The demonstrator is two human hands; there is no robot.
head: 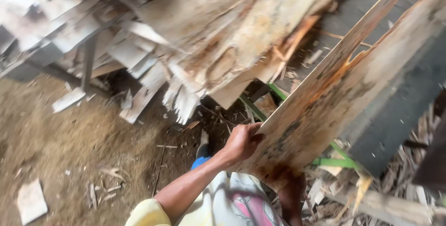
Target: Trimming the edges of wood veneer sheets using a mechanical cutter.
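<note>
fingers of the left hand [241,142] grip thin, rough, stained veneer sheet [325,100]; right hand's grip hidden beneath.

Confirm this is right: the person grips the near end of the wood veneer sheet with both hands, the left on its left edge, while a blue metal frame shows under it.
Wrong in one respect: the metal frame under the wood veneer sheet is green, not blue, as the head view shows. The left hand does grip the left edge, and the right hand is at the near end below.
</note>
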